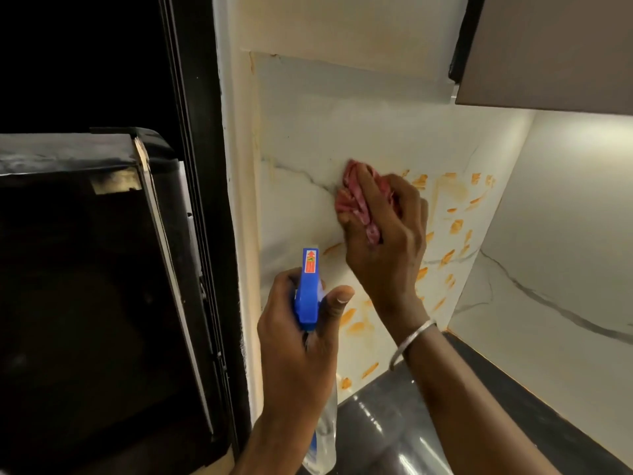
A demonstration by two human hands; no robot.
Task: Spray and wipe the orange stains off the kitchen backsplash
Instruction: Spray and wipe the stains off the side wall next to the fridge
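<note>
Partly hidden, the pink cloth point(353, 197) is bunched in the right hand point(387, 255); the left hand point(298, 354) grips the spray bottle point(310, 296).

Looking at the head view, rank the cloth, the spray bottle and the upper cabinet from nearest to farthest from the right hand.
1. Cloth: bunched in the right hand, pressed against the backsplash.
2. Spray bottle: lower left of that hand, held by the left hand.
3. Upper cabinet: top right, well above the hand.
</note>
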